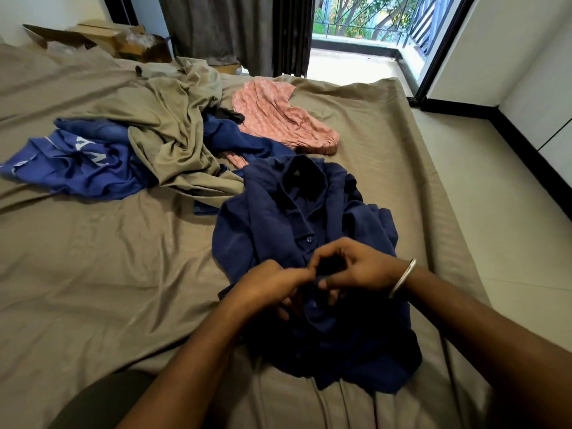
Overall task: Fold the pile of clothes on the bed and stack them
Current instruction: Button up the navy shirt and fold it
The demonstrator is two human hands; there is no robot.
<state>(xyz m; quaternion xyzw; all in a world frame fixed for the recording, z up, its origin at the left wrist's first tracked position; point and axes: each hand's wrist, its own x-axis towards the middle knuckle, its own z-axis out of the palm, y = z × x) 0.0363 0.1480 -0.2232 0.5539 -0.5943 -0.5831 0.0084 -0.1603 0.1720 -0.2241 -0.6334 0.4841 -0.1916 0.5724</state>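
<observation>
The dark blue shirt [297, 230] lies crumpled on the bed [108, 274], close to the person, front side up with the collar at the far end. The left hand [272, 286] and the right hand [356, 267] meet at the button strip, and both pinch the cloth there, fingers curled. It looks like a button is being done up. To do it well, hold both edges flat and lined up, then smooth the shirt before folding. Farther back lie a pink top [278, 116], a blue shirt with white letters [77, 162] and a tan cloth [167, 134], not folded. An open balcony door [371, 23] lets in light.
</observation>
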